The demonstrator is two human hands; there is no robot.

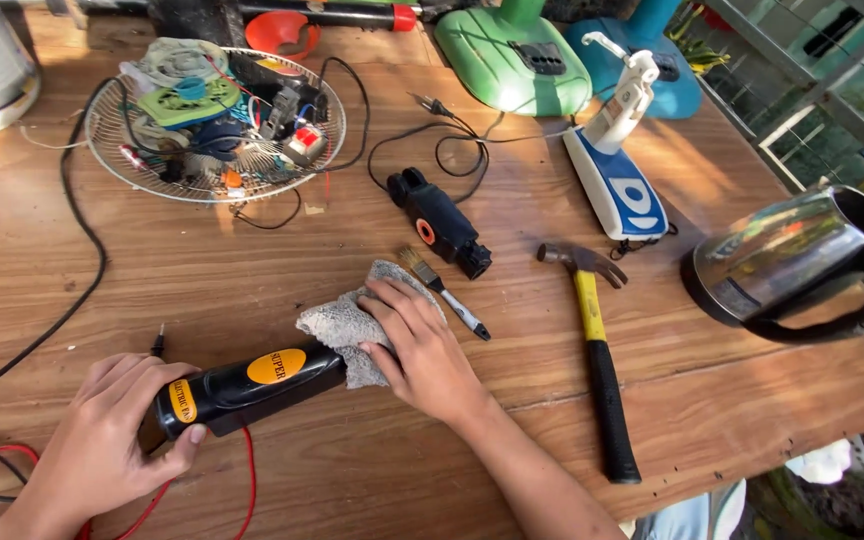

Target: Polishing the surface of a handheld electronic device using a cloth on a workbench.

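Left hand [102, 440] grips black housing [247, 385]; right hand [422, 345] presses rag [347, 325].

Only the person's two hands and forearms show, entering from the near edge of the scene. The left hand [102, 430] and its wrist are bare: no glove, ring, watch or bracelet is visible on them. The right hand [422, 350] is likewise bare, its nails short and unpainted, with no ring on the fingers that show. The right forearm [532, 480] runs uncovered to the near edge; no sleeve or cuff reaches into view on either arm. Near the right forearm, at the near edge, a patch of pale blue fabric [687, 515] shows; whether it is the person's clothing cannot be told.
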